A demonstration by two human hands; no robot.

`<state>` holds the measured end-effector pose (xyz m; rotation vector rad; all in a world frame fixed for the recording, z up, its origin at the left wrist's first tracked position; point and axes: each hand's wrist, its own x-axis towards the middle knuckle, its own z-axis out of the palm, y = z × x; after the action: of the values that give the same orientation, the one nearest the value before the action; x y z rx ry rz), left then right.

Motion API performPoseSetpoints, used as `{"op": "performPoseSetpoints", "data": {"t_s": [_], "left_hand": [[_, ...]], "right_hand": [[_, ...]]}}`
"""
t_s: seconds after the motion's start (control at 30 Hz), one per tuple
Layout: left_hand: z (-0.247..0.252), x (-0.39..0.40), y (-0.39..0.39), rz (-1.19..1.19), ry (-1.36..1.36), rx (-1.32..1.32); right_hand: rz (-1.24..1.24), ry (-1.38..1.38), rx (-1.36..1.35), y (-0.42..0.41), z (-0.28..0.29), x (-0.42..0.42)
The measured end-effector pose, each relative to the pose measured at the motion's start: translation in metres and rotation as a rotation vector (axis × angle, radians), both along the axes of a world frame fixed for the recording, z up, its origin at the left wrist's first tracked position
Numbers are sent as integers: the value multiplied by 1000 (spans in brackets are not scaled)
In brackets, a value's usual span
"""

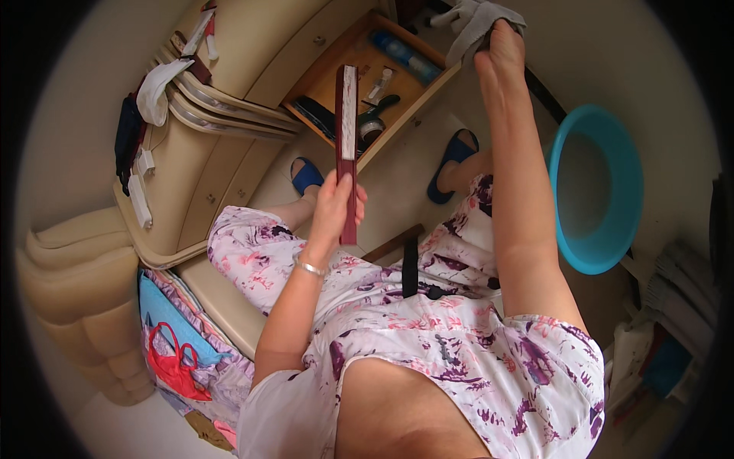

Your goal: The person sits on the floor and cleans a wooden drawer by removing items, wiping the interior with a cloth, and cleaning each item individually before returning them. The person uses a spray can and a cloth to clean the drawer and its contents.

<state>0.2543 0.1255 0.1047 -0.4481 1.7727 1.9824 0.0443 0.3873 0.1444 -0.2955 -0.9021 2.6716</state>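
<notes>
My left hand (338,201) grips one end of a dark red, book-like case (347,126), held on edge over an open wooden drawer (401,123). A pale, patterned strip shows along the case's narrow side. At the top right, my right hand (502,43) is shut on a grey cloth (481,23); the cloth hides part of the fingers. In the drawer lie a blue package (405,56), a small clear plastic item (381,86), a dark green-handled brush (375,117) and a black item (315,115) partly behind the drawer front.
Right of my arm stands a turquoise plastic basin (628,189). The cream cabinet (189,178) at left bears a white cloth (157,92) and a white power strip (139,201). Below it, a red strappy garment (175,367) lies on folded fabrics. Blue slippers (307,175) are on my feet.
</notes>
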Motion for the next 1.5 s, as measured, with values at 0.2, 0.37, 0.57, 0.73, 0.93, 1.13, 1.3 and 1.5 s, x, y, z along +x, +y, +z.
{"op": "performPoseSetpoints", "data": {"t_s": [0.2, 0.37, 0.57, 0.73, 0.93, 1.13, 1.3, 1.5], "left_hand": [[-89, -85, -14, -89, 142, -410], [-130, -145, -14, -176, 317, -839], [-176, -195, -13, -231, 358, -1013], [-197, -212, -9, -259, 463, -1188], [-209, -224, -29, -293, 521, -1225], [-212, -239, -52, -251, 372, -1094], [-224, -242, -98, -50, 461, -1105], [-213, -208, -119, -173, 560, -1309]], "right_hand": [[-19, -62, -15, -1, 13, 0], [-7, -87, 17, -5, 14, 5], [28, -82, 138, 3, 3, 1], [-24, -153, 207, 8, -9, 7], [72, -137, 237, 1, -8, 12], [83, -170, 263, -4, -11, 12], [117, -203, 249, -11, -12, 10], [138, -203, 299, -19, -11, 9]]}}
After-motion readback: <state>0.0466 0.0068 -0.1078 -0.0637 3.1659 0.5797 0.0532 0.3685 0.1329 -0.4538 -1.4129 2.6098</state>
